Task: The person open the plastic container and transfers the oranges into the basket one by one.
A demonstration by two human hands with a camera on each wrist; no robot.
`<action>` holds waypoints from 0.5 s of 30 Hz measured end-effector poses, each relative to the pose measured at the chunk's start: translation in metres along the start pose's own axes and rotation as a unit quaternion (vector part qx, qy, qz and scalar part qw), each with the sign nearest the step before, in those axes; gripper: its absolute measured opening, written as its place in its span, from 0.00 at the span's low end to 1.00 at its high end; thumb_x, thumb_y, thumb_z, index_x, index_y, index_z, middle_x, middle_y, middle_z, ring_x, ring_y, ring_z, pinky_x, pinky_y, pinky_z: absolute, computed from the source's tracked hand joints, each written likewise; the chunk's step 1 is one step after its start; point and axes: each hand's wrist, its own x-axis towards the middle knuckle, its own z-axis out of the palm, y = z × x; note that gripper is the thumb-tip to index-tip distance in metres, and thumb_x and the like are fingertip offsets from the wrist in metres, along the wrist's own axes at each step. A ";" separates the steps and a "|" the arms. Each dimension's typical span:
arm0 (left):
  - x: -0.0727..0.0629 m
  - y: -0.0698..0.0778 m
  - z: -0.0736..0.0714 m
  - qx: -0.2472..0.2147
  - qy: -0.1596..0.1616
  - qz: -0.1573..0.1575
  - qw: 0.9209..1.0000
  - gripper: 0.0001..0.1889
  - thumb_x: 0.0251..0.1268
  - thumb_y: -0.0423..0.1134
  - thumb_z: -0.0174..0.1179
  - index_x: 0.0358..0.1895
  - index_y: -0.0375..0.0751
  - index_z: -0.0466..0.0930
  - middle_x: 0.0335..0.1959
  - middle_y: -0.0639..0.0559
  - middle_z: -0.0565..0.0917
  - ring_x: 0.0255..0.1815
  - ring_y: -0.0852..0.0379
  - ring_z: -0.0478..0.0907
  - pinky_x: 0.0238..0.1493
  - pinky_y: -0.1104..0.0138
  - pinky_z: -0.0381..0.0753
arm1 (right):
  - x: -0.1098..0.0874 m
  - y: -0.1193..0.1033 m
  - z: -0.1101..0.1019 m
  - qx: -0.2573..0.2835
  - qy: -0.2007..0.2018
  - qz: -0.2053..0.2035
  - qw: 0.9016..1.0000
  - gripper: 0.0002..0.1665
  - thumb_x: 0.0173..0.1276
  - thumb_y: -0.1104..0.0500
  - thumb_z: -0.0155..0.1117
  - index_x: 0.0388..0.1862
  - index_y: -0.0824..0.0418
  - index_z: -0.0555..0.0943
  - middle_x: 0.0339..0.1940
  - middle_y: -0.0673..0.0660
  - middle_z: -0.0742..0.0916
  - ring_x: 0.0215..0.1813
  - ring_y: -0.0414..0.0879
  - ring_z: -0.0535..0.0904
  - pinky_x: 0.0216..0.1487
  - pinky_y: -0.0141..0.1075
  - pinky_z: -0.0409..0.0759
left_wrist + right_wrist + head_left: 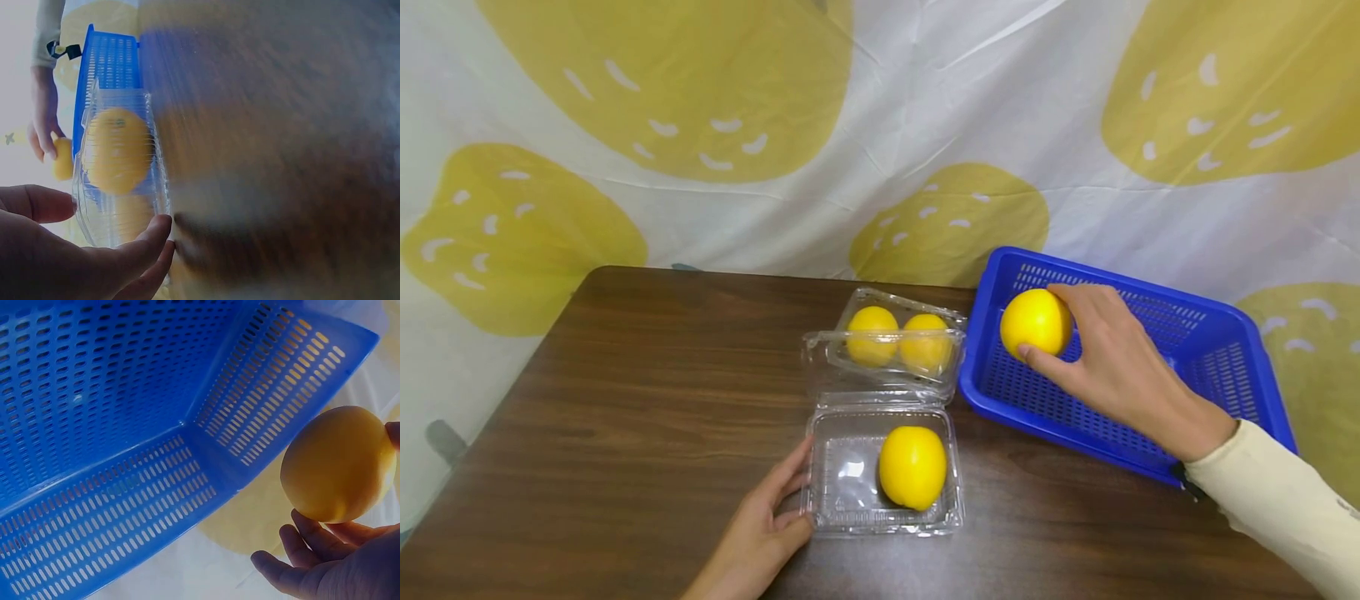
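My right hand point(1112, 358) grips a bright yellow orange point(1036, 323) between thumb and fingers, over the left part of a blue plastic basket point(1075, 450). In the right wrist view the held orange point(337, 465) is beside the basket's slotted wall. My left hand point(767, 525) holds the left side of an open clear plastic clamshell box point(850, 421); in the left wrist view the thumb is at its rim and the fingers are low on its side. One orange point(913, 468) sits in the right half of the box's base, whose left half is bare.
Behind the raised lid point(820, 367) is another clear box point(868, 296) with two oranges point(872, 336) in it, close against the basket's left side. A dark wooden table point(647, 417) carries everything. A white cloth point(737, 225) with yellow fruit prints hangs behind the table.
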 end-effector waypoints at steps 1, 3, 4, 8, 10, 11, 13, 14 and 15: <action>0.000 0.000 0.000 0.000 0.000 -0.003 1.000 0.48 0.61 0.17 0.61 0.88 0.34 0.58 0.85 0.27 0.62 0.79 0.27 0.68 0.62 0.71 0.86 | 0.001 0.001 0.000 -0.001 -0.001 0.000 1.000 0.43 0.61 0.51 0.85 0.67 0.73 0.79 0.56 0.70 0.85 0.61 0.68 0.76 0.58 0.62 0.79; 0.000 0.000 0.000 0.001 -0.001 0.000 1.000 0.48 0.60 0.17 0.61 0.88 0.34 0.58 0.84 0.26 0.62 0.79 0.26 0.68 0.62 0.71 0.86 | 0.002 0.003 0.001 -0.003 -0.004 0.002 1.000 0.43 0.61 0.51 0.84 0.67 0.73 0.79 0.56 0.71 0.85 0.61 0.68 0.76 0.57 0.62 0.79; 0.001 0.000 0.000 0.001 -0.001 -0.002 1.000 0.48 0.61 0.17 0.61 0.88 0.34 0.58 0.85 0.26 0.62 0.79 0.27 0.68 0.62 0.71 0.85 | 0.003 0.004 0.001 -0.004 -0.005 0.004 1.000 0.43 0.61 0.51 0.84 0.67 0.73 0.79 0.56 0.71 0.85 0.61 0.68 0.76 0.57 0.62 0.79; 0.001 0.001 0.000 0.001 -0.001 -0.007 1.000 0.48 0.61 0.17 0.61 0.88 0.35 0.58 0.85 0.26 0.61 0.79 0.26 0.67 0.62 0.72 0.85 | 0.004 0.007 0.001 -0.004 -0.013 0.009 1.000 0.42 0.62 0.50 0.84 0.67 0.73 0.79 0.56 0.71 0.86 0.61 0.68 0.76 0.58 0.62 0.78; 0.001 0.002 0.000 -0.001 -0.001 -0.015 1.000 0.48 0.62 0.18 0.61 0.88 0.36 0.59 0.85 0.28 0.62 0.80 0.27 0.67 0.62 0.72 0.85 | 0.005 0.009 0.002 -0.004 -0.016 0.011 1.000 0.42 0.63 0.50 0.84 0.67 0.73 0.79 0.56 0.71 0.86 0.61 0.68 0.77 0.59 0.62 0.78; 0.000 0.002 0.000 -0.002 0.000 -0.017 1.000 0.47 0.62 0.18 0.61 0.88 0.37 0.59 0.86 0.28 0.62 0.80 0.27 0.67 0.61 0.72 0.85 | 0.005 0.010 0.002 -0.005 -0.019 0.012 1.000 0.42 0.63 0.50 0.84 0.67 0.73 0.79 0.56 0.72 0.86 0.61 0.69 0.77 0.59 0.62 0.77; 0.000 0.002 0.000 -0.003 0.000 -0.019 1.000 0.47 0.63 0.18 0.61 0.88 0.37 0.59 0.85 0.29 0.62 0.80 0.27 0.67 0.61 0.73 0.85 | 0.006 0.011 0.003 -0.005 -0.024 0.016 1.000 0.42 0.63 0.50 0.83 0.67 0.73 0.79 0.56 0.72 0.86 0.61 0.69 0.76 0.59 0.63 0.77; 0.000 0.002 0.000 -0.005 0.001 -0.021 1.000 0.47 0.63 0.18 0.61 0.88 0.37 0.59 0.85 0.29 0.62 0.80 0.27 0.67 0.61 0.73 0.85 | 0.006 0.012 0.003 -0.005 -0.027 0.017 0.999 0.42 0.63 0.50 0.83 0.68 0.73 0.79 0.57 0.72 0.86 0.61 0.69 0.76 0.59 0.63 0.77; 0.000 0.002 0.000 -0.005 0.001 -0.021 1.000 0.47 0.63 0.18 0.61 0.88 0.36 0.59 0.85 0.29 0.62 0.80 0.27 0.67 0.61 0.73 0.85 | 0.006 0.012 0.003 -0.005 -0.032 0.019 0.999 0.42 0.64 0.49 0.83 0.68 0.73 0.79 0.57 0.72 0.86 0.61 0.69 0.76 0.59 0.64 0.77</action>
